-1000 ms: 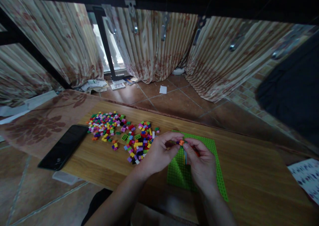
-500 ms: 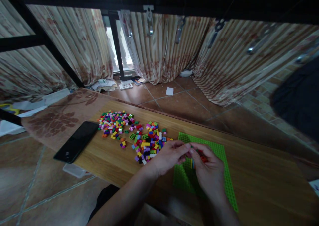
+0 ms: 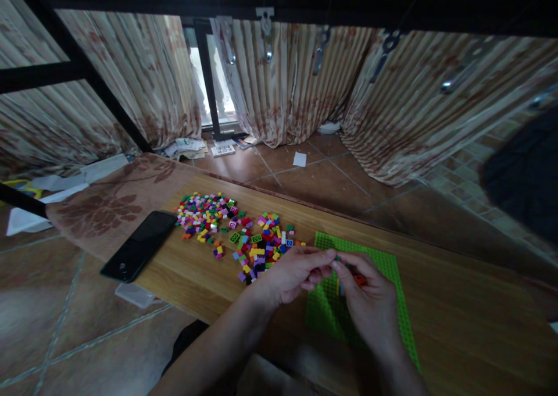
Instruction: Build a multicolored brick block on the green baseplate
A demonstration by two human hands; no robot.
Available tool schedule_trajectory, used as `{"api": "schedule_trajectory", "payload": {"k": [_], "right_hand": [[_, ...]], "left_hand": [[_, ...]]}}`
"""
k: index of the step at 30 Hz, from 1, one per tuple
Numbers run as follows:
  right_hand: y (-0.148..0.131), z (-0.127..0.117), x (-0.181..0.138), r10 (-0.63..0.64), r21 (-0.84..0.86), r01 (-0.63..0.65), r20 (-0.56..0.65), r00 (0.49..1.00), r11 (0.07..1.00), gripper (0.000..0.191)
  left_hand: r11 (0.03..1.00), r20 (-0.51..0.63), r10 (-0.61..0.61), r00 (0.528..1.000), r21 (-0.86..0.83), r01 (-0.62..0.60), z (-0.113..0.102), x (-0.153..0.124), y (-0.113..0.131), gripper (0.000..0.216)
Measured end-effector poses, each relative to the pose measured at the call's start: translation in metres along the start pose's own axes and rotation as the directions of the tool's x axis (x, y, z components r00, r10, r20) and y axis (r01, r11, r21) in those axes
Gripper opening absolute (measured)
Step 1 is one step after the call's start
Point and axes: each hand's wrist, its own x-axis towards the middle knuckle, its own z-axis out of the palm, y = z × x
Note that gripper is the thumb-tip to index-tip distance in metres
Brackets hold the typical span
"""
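Both hands meet over a green studded baseplate (image 3: 390, 277) on a wooden tabletop (image 3: 457, 320). My left hand (image 3: 296, 274) is closed in a pinch, fingertips touching those of my right hand (image 3: 366, 303). Between them is a small stack of coloured bricks (image 3: 344, 277), red, orange and yellow parts showing, gripped by the curled fingers of my right hand. Just left of my left hand lies a loose pile of small coloured bricks (image 3: 257, 248), with a second denser pile (image 3: 203, 213) farther left.
A black phone (image 3: 139, 253) lies at the table's left edge, over a clear plastic lid (image 3: 133, 296). A floral brown cloth (image 3: 104, 207) covers the far left. Striped curtains (image 3: 296, 82), papers (image 3: 183, 147) and tiled floor (image 3: 314, 178) lie beyond. A dark shape (image 3: 523, 175) sits at right.
The view has shifted, so table and bricks sit further right and lower in frame. My hands stay together over the baseplate, lowered slightly; the orange brick on top is less exposed.
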Motion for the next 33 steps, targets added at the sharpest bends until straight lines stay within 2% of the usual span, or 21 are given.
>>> {"api": "schedule_trajectory", "payload": {"k": [4, 14, 17, 20, 22, 24, 25, 27, 28, 30, 32, 33], "right_hand": [[-0.002, 0.001, -0.002, -0.036, 0.009, 0.036, -0.029, 0.999, 0.999, 0.014], [-0.003, 0.016, -0.009, -0.134, 0.012, 0.139, -0.185, 0.974, 0.990, 0.009], [-0.002, 0.015, -0.009, -0.246, -0.130, 0.225, -0.180, 0.952, 0.966, 0.009], [-0.002, 0.008, -0.007, -0.371, -0.289, 0.325, -0.122, 0.921, 0.900, 0.009], [-0.004, 0.003, -0.006, -0.382, -0.322, 0.336, -0.089, 0.920, 0.885, 0.010], [-0.007, 0.000, -0.005, -0.299, -0.283, 0.262, -0.099, 0.949, 0.923, 0.010], [-0.008, 0.000, -0.005, -0.212, -0.220, 0.182, -0.121, 0.970, 0.958, 0.011], [-0.012, 0.003, -0.005, 0.043, 0.037, -0.037, -0.164, 0.986, 0.999, 0.015], [-0.014, 0.006, -0.005, 0.189, 0.228, -0.155, -0.132, 0.973, 0.961, 0.017], [-0.017, 0.011, -0.005, 0.399, 0.574, -0.351, 0.047, 0.916, 0.740, 0.017], [-0.020, 0.014, -0.004, 0.463, 0.723, -0.474, 0.237, 0.854, 0.503, 0.016], [-0.021, 0.014, -0.003, 0.469, 0.747, -0.508, 0.296, 0.832, 0.429, 0.017]], "left_hand": [[0.999, 0.009, -0.052, 0.999, -0.014, 0.052, 0.001, -0.002, 0.002, 0.044], [0.995, 0.054, -0.016, 0.998, -0.094, 0.021, 0.005, -0.004, 0.001, 0.042], [0.998, -0.001, 0.018, 1.000, -0.061, -0.018, 0.006, -0.004, -0.001, 0.043], [0.999, -0.092, 0.048, 0.995, 0.004, -0.048, 0.003, -0.004, -0.002, 0.043], [0.996, -0.156, 0.081, 0.984, 0.051, -0.074, 0.000, -0.003, 0.000, 0.041], [0.991, -0.203, 0.129, 0.971, 0.047, -0.122, -0.004, -0.004, 0.003, 0.037], [0.989, -0.209, 0.145, 0.967, 0.016, -0.144, -0.005, -0.004, 0.006, 0.034], [0.983, -0.194, 0.138, 0.971, -0.095, -0.158, -0.006, -0.003, 0.009, 0.025], [0.975, -0.187, 0.120, 0.975, -0.161, -0.151, -0.006, -0.003, 0.011, 0.020], [0.951, -0.183, 0.060, 0.981, -0.289, -0.113, -0.004, -0.001, 0.011, 0.011], [0.918, -0.187, 0.003, 0.982, -0.390, -0.077, -0.001, 0.001, 0.010, 0.012], [0.903, -0.188, -0.017, 0.982, -0.425, -0.066, 0.000, 0.002, 0.010, 0.015]]}}
